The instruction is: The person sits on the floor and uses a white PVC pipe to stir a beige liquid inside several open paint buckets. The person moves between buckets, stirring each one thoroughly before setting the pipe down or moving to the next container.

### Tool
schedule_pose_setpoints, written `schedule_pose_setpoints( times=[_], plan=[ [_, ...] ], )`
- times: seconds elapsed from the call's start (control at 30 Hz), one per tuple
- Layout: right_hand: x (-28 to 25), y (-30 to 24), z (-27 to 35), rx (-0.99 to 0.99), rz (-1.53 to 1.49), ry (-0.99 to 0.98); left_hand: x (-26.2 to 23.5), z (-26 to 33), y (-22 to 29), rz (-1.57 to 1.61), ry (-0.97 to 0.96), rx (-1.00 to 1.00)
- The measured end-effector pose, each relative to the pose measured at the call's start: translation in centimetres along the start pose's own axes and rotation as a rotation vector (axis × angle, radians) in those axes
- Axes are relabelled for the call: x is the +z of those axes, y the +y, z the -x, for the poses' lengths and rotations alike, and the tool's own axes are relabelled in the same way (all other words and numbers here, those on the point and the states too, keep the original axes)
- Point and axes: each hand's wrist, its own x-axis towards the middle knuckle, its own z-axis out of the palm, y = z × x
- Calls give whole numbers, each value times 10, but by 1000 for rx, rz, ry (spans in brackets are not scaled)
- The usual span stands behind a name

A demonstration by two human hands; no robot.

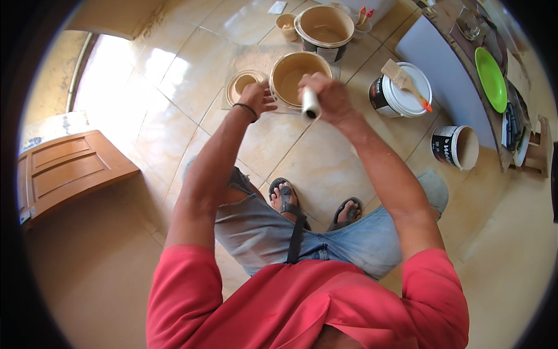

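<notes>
My right hand point(326, 98) is wrapped round a white paint roller point(310, 103), whose dark hollow end faces me. The roller is over the near right rim of a bucket point(281, 100) coated inside with tan paint. My left hand point(256, 97), with a dark band at its wrist, is beside that bucket's left side, over the near edge of a small round tub point(233, 87). Its fingers are loosely apart and hold nothing that I can see. Whether they touch the bucket's rim cannot be made out.
A larger tan-coated bucket point(302, 26) and a small cup point(286, 26) stand behind. On the right, a wide brush point(400, 78) lies on a lidded white bucket point(419, 72), near an open pail point(467, 148). Further right is a shelf with a green plate point(491, 80); a wooden door point(75, 166) is left.
</notes>
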Motion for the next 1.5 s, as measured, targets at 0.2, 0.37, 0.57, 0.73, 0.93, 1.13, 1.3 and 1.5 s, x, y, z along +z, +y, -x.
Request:
schedule_pose_setpoints(
  times=[0.2, 0.37, 0.57, 0.73, 0.93, 1.13, 1.3, 1.5],
  plan=[
    [-52, -1, -14, 569, -415, 39, 17, -24, -11, 252, 135, 42],
    [-21, 8, -5, 529, -548, 153, 20, -33, -12, 195, 97, 123],
    [-36, 22, 0, 237, -244, 206, 30, -33, -6, 184, -103, 203],
    [-57, 18, 18, 634, -417, 155, 36, -28, -11, 129, -208, 273],
    [-57, 19, 26, 594, -590, 267, 47, -25, -8, 37, -241, 289],
    [-70, 13, 36, 425, -292, 287, 57, -21, -6, 39, -217, 272],
    [-62, 2, 54, 589, -354, 248, 66, -19, -7, 53, -195, 280],
    [-62, 14, 42, 354, -365, 262, 63, -29, -7, 67, -212, 312]
  ],
)
